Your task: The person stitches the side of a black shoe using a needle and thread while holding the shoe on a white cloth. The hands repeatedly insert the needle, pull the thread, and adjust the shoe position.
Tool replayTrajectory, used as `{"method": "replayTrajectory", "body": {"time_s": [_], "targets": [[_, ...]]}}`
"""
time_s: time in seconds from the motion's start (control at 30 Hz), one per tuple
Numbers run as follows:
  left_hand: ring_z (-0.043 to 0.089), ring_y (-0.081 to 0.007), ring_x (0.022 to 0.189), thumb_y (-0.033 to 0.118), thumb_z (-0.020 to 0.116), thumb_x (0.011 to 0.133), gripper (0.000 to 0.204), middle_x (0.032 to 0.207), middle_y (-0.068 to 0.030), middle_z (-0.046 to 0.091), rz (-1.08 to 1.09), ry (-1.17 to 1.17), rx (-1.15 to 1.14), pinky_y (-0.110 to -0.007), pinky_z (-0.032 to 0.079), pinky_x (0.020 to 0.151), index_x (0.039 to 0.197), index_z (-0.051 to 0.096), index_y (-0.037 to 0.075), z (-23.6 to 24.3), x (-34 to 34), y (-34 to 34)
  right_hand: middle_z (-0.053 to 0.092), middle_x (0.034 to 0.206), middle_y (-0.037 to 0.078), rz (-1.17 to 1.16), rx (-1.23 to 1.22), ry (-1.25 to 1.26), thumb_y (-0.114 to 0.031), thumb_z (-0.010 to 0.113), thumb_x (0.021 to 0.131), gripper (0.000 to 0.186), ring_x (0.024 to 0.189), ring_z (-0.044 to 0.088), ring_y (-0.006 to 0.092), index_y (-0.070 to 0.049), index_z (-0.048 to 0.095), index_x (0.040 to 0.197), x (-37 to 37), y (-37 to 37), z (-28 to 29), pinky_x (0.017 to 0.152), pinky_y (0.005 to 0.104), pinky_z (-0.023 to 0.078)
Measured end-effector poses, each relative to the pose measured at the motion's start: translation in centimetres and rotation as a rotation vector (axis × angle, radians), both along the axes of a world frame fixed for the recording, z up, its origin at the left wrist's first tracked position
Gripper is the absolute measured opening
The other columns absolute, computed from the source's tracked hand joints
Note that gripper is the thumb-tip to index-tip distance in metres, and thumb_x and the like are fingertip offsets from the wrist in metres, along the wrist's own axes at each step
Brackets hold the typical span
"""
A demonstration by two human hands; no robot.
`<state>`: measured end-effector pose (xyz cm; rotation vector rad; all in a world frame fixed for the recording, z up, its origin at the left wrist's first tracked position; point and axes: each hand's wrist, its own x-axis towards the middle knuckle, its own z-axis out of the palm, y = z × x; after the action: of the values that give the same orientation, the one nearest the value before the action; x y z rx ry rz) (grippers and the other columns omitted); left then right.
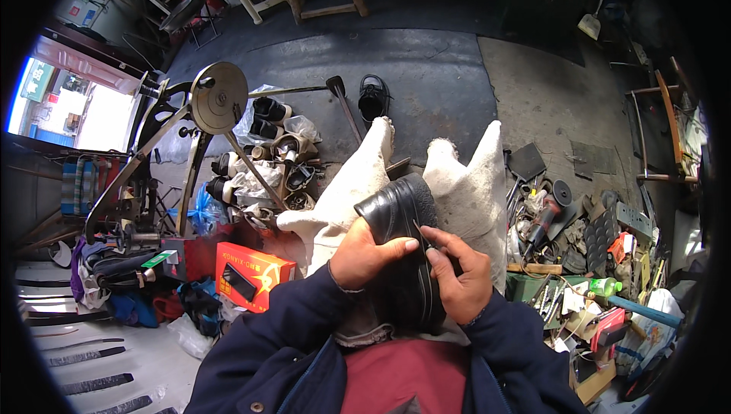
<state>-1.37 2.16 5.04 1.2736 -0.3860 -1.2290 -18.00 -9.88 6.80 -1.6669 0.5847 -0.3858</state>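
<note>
A black leather shoe (388,205) rests tilted on my lap, its sole edge turned toward my right. My left hand (365,254) is closed round its left side, thumb lying across the upper. At the seam between upper and sole, my right hand (458,271) is closed in a pinch, fingertips against the shoe. A thin pale sliver shows by those fingertips, too small to name. Under the shoe, a stained off-white cloth (343,193) covers my legs.
A hand-cranked machine with a round wheel (218,98) stands front left, beside a pile of shoes (270,113). A red box (251,277) carries a dark phone. One black shoe (373,98) sits ahead. Right, an angle grinder (544,220) lies among tools and scraps.
</note>
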Motion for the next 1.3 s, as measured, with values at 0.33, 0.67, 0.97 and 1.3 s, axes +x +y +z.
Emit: {"method": "replayTrajectory", "body": {"time_s": [0.33,0.67,0.97,1.3], "targets": [[0.066,-0.0146,0.112,0.002,0.078,0.093,0.051,0.125,-0.0057,0.070,0.027,0.012,-0.043,-0.032,0.054,0.100,0.140,0.059,0.000,0.4,-0.6,-0.1,0.070,0.096,0.016,-0.043,-0.089,-0.058,-0.001,0.063,0.100,0.035,0.084,0.069,0.0206,0.001,0.066,0.135,0.3,-1.6,0.4,0.076,0.0297,0.053],[0.066,-0.0148,0.115,0.004,0.080,0.091,0.056,0.128,-0.0080,0.070,-0.037,-0.233,0.015,-0.033,0.053,0.102,0.142,0.056,-0.002,0.0,-0.9,0.0,0.070,0.077,0.017,-0.173,-0.341,0.225,-0.015,0.073,0.097,0.019,0.066,0.072,0.0281,0.000,0.068,0.108,-1.2,-5.0,1.0,0.062,0.0369,0.053],[0.064,-0.0165,0.120,0.000,0.079,0.092,0.057,0.133,-0.0095,0.067,-0.032,-0.123,0.013,-0.034,0.051,0.106,0.144,0.054,-0.003,-0.3,-0.6,0.1,0.057,0.079,0.012,0.213,-0.203,0.046,0.006,0.063,0.095,0.044,0.065,0.056,0.0233,-0.003,0.067,0.137,-3.9,-2.4,0.9,0.064,0.0336,0.047],[0.064,-0.0163,0.119,-0.001,0.079,0.091,0.057,0.132,-0.0091,0.068,-0.037,-0.126,0.040,-0.035,0.052,0.106,0.143,0.055,-0.004,0.0,-0.5,0.0,0.056,0.077,0.014,0.260,-0.227,0.083,0.005,0.065,0.095,0.045,0.062,0.056,0.0276,-0.007,0.068,0.138,-3.7,-2.6,0.3,0.060,0.0370,0.046]]}}
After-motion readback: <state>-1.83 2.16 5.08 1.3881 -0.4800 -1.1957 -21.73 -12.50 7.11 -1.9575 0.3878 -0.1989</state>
